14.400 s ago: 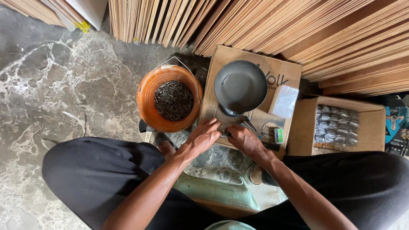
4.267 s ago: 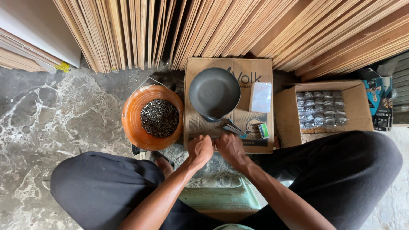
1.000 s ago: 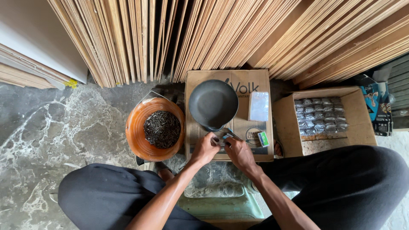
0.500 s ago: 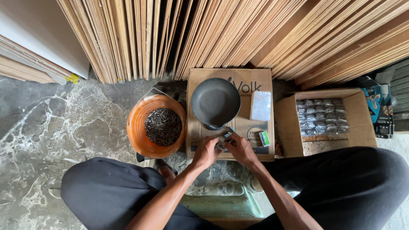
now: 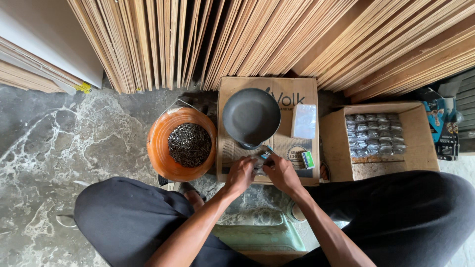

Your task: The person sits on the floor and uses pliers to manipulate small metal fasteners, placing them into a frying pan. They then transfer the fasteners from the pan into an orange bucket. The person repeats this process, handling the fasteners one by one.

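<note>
Packet [image 5: 261, 159] pinched between both hands on a flat cardboard box [image 5: 297, 94].
Left hand [image 5: 241, 174] and right hand [image 5: 280, 171] grip the small clear packet just below a dark round pan [image 5: 251, 116]; an orange bucket [image 5: 159, 148] of nails [image 5: 189, 144] stands just left of the box.

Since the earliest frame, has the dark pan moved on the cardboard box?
Yes. The dark pan sat over the flat cardboard box's upper right; now it sits over its upper left.

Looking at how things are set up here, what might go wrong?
The orange bucket, heaped with dark nails, stands beside the left knee; a nudge might spill them. Both hands, left hand and right hand, work close under the dark scale pan, so a bump could tip it.
</note>
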